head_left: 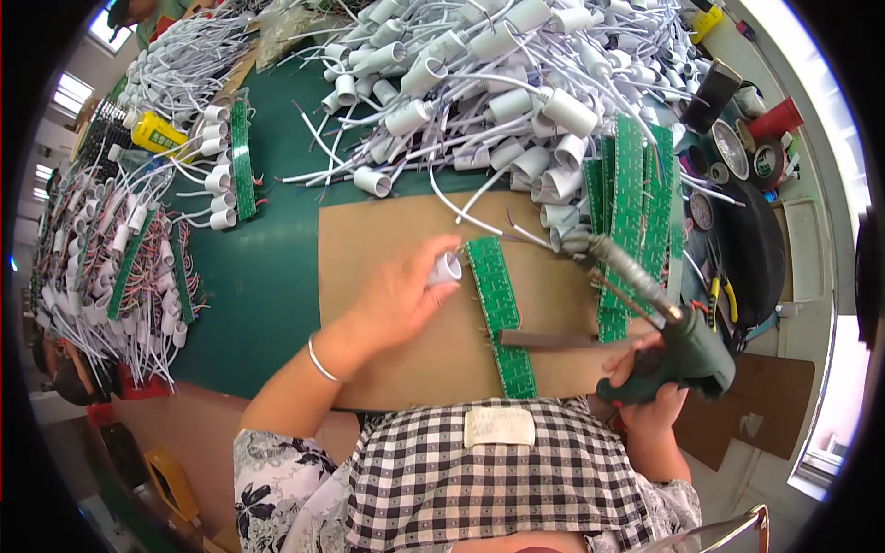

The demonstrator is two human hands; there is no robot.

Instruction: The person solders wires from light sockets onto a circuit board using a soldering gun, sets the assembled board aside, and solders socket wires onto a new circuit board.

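My left hand (396, 286) is closed round a white plastic cylinder (446, 268) that looks like a lamp socket, its open end toward me. Just right of it, a long green circuit board strip (498, 304) lies on the brown cardboard sheet (369, 369). My right hand (641, 373) grips the handle of a dark green soldering gun (696, 355). The gun's metal barrel points up and left, its tip above the board's far right. A flat brown bar (553, 339) rests with one end over the board; its other end runs toward my right hand, slightly blurred.
A large heap of white sockets with cables (498, 83) covers the far side. Stacked green boards (631, 203) stand at the right, beside pliers (724, 290) and a black tape roll (767, 161). Wired boards with sockets (138, 258) pile up at the left, near a yellow bottle (157, 132).
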